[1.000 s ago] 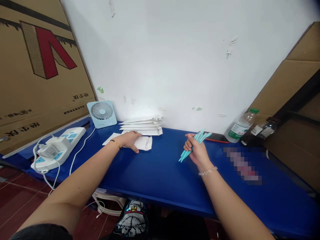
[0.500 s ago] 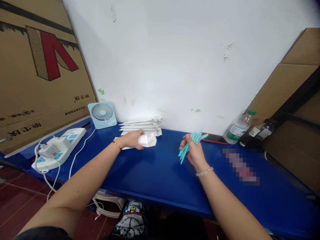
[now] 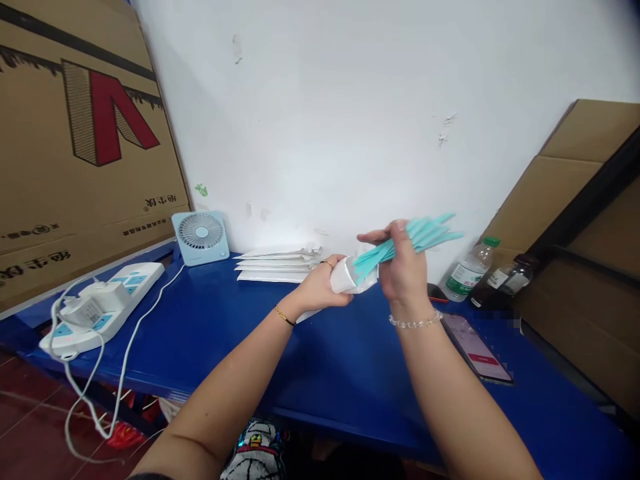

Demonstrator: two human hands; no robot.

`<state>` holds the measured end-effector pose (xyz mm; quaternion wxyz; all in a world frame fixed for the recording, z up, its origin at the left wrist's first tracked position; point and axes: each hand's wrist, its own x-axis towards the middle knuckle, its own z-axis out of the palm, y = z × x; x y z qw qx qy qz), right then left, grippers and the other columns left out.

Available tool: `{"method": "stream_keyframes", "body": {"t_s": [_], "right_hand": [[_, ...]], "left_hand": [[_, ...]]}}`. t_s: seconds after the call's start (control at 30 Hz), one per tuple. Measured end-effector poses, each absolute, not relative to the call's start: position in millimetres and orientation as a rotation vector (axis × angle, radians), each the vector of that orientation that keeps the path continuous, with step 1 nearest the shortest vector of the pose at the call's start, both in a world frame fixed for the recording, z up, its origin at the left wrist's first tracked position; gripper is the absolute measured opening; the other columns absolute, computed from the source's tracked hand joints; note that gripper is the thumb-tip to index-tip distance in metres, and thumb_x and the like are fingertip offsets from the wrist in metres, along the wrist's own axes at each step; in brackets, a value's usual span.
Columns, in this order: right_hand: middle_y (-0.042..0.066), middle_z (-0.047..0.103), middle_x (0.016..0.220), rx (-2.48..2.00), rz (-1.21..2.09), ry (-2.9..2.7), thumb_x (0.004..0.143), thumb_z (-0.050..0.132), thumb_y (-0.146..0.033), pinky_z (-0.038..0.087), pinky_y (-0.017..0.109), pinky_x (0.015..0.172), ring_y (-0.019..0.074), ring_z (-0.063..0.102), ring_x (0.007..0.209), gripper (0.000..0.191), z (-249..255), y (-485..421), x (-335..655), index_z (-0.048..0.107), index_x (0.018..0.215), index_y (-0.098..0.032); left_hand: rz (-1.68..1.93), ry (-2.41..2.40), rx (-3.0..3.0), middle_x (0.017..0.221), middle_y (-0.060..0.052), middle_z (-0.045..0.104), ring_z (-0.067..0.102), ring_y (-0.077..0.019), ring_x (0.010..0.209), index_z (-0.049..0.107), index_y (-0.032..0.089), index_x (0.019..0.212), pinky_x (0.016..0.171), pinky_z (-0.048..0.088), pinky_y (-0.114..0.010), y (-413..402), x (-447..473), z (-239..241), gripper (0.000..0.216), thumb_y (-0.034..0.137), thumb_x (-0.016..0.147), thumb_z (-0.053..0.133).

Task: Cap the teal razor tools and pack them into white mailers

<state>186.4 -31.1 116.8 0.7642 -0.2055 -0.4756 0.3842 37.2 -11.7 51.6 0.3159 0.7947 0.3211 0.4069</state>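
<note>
Head view: left hand (image 3: 320,288) grips a white pouch (image 3: 349,279) above the surface (image 3: 225,333), mouth turned toward the right hand (image 3: 404,272), which clenches teal sticks (image 3: 427,233), tips angled at that opening.

Left hand (image 3: 320,288): now off the table, raised to frame centre, gripping the white pouch (image 3: 350,279) it has lifted.
Right hand (image 3: 406,270): higher and closer to the left.
Teal sticks (image 3: 417,238): lower tips now meet the pouch's mouth.
Phone (image 3: 475,345): now unblurred, lower right.
</note>
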Motion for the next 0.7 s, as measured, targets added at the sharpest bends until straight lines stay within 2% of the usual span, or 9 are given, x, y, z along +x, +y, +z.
{"method": "stream_keyframes", "body": {"t_s": [0.1, 0.2, 0.4, 0.6, 0.7], "right_hand": [[0.004, 0.071, 0.082, -0.628, 0.915, -1.193, 0.076, 0.067, -0.042, 0.048, 0.036, 0.08, 0.0211, 0.065, 0.088, 0.025, 101, -26, 183, 0.058, 0.082, -0.019], [0.007, 0.068, 0.103, -0.789, 1.027, -1.372, 0.07, 0.072, -0.042, 0.047, 0.036, 0.083, 0.0228, 0.06, 0.099, 0.03, 93, -20, 182, 0.063, 0.085, -0.017], [0.005, 0.063, 0.108, -0.816, 1.054, -1.515, 0.07, 0.073, -0.039, 0.046, 0.035, 0.086, 0.0208, 0.057, 0.1, 0.036, 99, -16, 183, 0.061, 0.098, -0.021], [0.006, 0.056, 0.123, -0.803, 0.977, -1.409, 0.08, 0.058, -0.049, 0.047, 0.038, 0.09, 0.0221, 0.054, 0.111, 0.049, 92, -23, 177, 0.049, 0.123, -0.027], [0.007, 0.058, 0.122, -0.893, 0.877, -1.483, 0.077, 0.063, -0.046, 0.048, 0.039, 0.089, 0.0233, 0.057, 0.107, 0.061, 77, -24, 169, 0.043, 0.132, -0.026]], "left_hand": [[1.118, 0.815, 1.989, 0.093, -0.002, 0.061, 0.059, -0.0181, 0.081, 0.045, 0.019, 0.117, 0.069, 0.045, -0.027, -13, 37, 51, 0.06, 0.024, 0.062, 0.069], [1.162, 0.793, 1.924, 0.092, -0.001, 0.06, 0.057, -0.016, 0.078, 0.044, 0.019, 0.119, 0.069, 0.045, -0.026, -10, 34, 48, 0.06, 0.023, 0.064, 0.068], [1.214, 0.796, 1.89, 0.096, -0.002, 0.058, 0.056, -0.0156, 0.08, 0.043, 0.019, 0.119, 0.069, 0.045, -0.026, -6, 26, 44, 0.058, 0.026, 0.067, 0.067], [1.34, 0.832, 1.879, 0.115, -0.007, 0.055, 0.055, -0.021, 0.1, 0.037, 0.02, 0.127, 0.084, 0.045, -0.032, -3, 23, 41, 0.07, 0.027, 0.065, 0.069], [1.461, 0.904, 1.922, 0.126, -0.01, 0.05, 0.051, -0.0249, 0.112, 0.032, 0.021, 0.134, 0.095, 0.041, -0.038, -2, 25, 37, 0.083, 0.027, 0.062, 0.072]]}}
